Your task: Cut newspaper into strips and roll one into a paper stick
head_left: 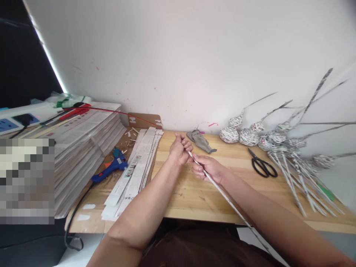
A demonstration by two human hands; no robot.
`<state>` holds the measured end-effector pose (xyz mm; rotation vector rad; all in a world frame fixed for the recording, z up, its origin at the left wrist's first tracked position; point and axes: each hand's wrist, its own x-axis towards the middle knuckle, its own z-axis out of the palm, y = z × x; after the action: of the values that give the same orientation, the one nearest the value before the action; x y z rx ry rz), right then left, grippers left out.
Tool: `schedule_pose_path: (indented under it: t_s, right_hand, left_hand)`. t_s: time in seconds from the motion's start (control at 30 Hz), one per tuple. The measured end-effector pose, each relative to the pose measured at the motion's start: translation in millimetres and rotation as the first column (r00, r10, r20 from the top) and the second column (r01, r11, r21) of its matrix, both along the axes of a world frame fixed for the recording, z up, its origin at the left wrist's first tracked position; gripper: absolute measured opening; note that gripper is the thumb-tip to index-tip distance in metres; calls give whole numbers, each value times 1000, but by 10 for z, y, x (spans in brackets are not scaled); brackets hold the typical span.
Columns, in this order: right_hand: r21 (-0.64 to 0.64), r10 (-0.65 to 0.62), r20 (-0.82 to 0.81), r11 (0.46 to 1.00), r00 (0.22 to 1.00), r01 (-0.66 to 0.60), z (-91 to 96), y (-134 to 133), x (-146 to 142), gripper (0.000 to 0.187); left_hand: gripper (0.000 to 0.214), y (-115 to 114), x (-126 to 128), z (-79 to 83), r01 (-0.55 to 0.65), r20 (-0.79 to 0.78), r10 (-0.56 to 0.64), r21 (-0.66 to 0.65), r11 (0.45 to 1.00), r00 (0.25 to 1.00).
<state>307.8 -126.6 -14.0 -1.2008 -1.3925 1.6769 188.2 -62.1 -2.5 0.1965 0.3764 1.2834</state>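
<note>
Both hands are closed on one long, thin rolled newspaper stick (222, 191) above the wooden table. My left hand (179, 150) grips its upper end, fingers curled round it. Just to the right and a little nearer, my right hand (207, 168) pinches the same stick. From there the stick slants down past my right forearm and out at the bottom edge. A crumpled grey cloth (200, 141) lies beyond my hands near the wall. To the left is a pile of cut newspaper strips (133, 174).
Black-handled scissors (263, 165) lie to the right. Behind them stand several woven paper gourds (230, 134) with stems, near loose paper sticks (299, 181). A blue glue gun (109, 168) rests on cardboard beside a tall newspaper stack (91, 155). A power strip (25, 116) sits far left.
</note>
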Motion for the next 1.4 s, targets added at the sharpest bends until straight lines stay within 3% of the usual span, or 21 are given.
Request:
schedule_pose_path:
  t_s: [0.03,0.1,0.17,0.2,0.23,0.3,0.37,0.4,0.53,0.7,0.77,0.87,0.9,1.03,1.07,1.13,1.2,1.23,1.3,1.4]
  right_hand:
    - [11,2,19,1000,1000,-2,-3,-13,2,47]
    - [170,-74,134,984,988,50,-11,-42,11,43]
    - [362,-176,245,929,953,78,-18,-63,24,39]
    - [391,-195,264,917,945,79,-20,-67,30,38]
    - [349,-168,243,934,955,76,-24,-66,35,39]
    - [125,-51,101,991,994,39,-37,-58,39,42]
    - [-44,9,-32,999,999,-10,-60,-53,37,45]
    - [-44,-1,-35,999,999,-1,-73,-55,36,45]
    - [188,-144,130,975,981,118,-112,-76,41,43]
    - [-46,-15,-4,999,1000,15,-112,-93,41,50]
    - [67,-59,86,996,995,54,-103,-108,40,51]
    - [327,-191,228,939,955,110,-99,-117,45,45]
    - [327,-190,223,939,956,110,-103,-112,46,45]
    - [0,-24,11,1000,1000,24,-138,-89,49,53]
    - [-14,-14,7,1000,1000,15,-142,-95,52,53]
    - [137,-75,129,989,989,57,-135,-126,62,51]
    - [372,-196,274,925,942,85,-115,-167,73,46]
    - [429,-228,308,900,924,79,-105,-183,75,44]
    - [348,-174,275,935,946,71,-92,-196,72,46]
    - [24,-48,62,999,997,47,-96,-193,65,53]
  left_hand:
    - [42,2,-3,-1,-6,-6,6,-2,1000,1000]
    - [42,7,-9,-2,-25,-33,24,-14,1000,999]
    - [42,13,-15,-5,-35,-52,33,-21,999,998]
    - [42,17,-17,-7,-31,-47,30,-18,999,998]
    - [42,20,-20,-9,-24,-33,23,-12,1000,999]
    - [42,26,-24,-14,-8,8,8,-2,1000,1000]
    - [42,34,-30,-19,-14,33,14,-2,1000,999]
    - [42,38,-33,-21,-26,32,26,-6,1000,999]
    - [42,48,-42,-27,-52,-3,52,-10,999,999]
    - [41,45,-50,-29,-35,21,35,-7,999,999]
    - [41,45,-49,-30,-53,5,53,-12,999,999]
    - [41,48,-46,-28,-73,-21,72,-16,997,997]
    - [40,48,-45,-26,-70,-21,69,-18,997,997]
    - [41,45,-48,-12,-47,-8,47,-30,998,999]
    - [41,45,-50,-9,-46,-8,46,-32,998,999]
    - [41,46,-51,-8,-52,-12,51,-34,998,999]
    - [41,48,-49,-12,-57,-17,56,-35,998,998]
    - [41,48,-48,-14,-57,-18,57,-35,998,998]
    - [40,47,-46,-17,-56,-17,55,-34,998,998]
    - [40,50,-52,-14,-64,-9,64,-34,997,998]
